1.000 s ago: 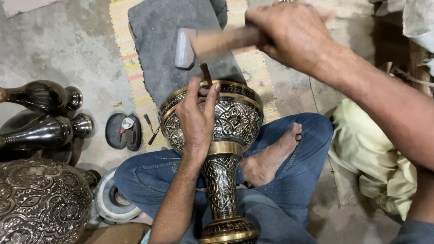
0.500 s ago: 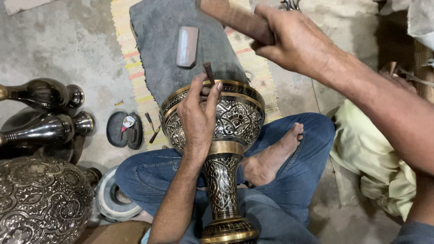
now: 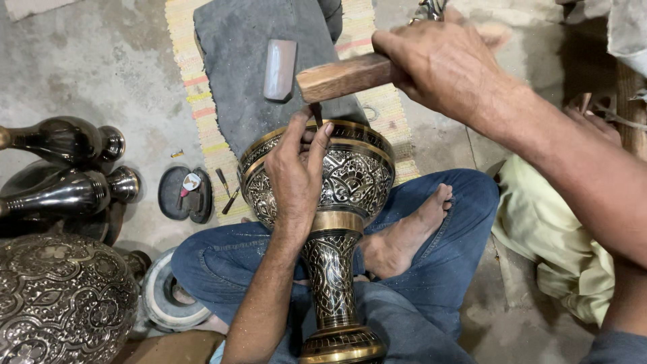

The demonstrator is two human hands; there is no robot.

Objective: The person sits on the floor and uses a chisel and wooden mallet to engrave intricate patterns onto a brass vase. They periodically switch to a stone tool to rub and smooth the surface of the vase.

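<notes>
Here the engraved brass vase lies tilted across the person's crossed legs, mouth pointing away, foot toward the body. The left hand rests on the bowl, its fingers pressed together and pinching a thin chisel upright against the rim. The right hand wraps its fingers tight around a wooden mallet, whose head hovers just above the chisel's top. To do this well, I judge the blow should fall square on the chisel's end, light and short, while the left hand braces on the metal so the tip does not skate across the pattern. The jeans cradle the stem; the knees should stay firm so the vase does not roll
</notes>
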